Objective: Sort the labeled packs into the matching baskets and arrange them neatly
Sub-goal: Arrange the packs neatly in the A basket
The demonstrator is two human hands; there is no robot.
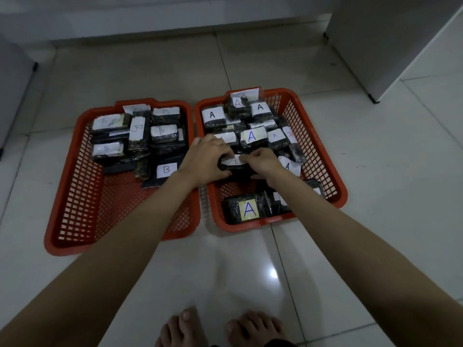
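a glossy pale tiled floor (250, 271) with thin dark grout lines carries two red plastic mesh baskets, nearly touching side by side: the left basket (75, 221) and the right basket (323, 161). two bare feet (220, 329) stand on the tiles nearer the camera.

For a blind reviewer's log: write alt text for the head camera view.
Both hands, left hand and right hand, grip a dark pack labeled A over the right red basket, which holds other A packs. The left red basket beside it holds packs labeled B; both sit on a pale tiled floor.
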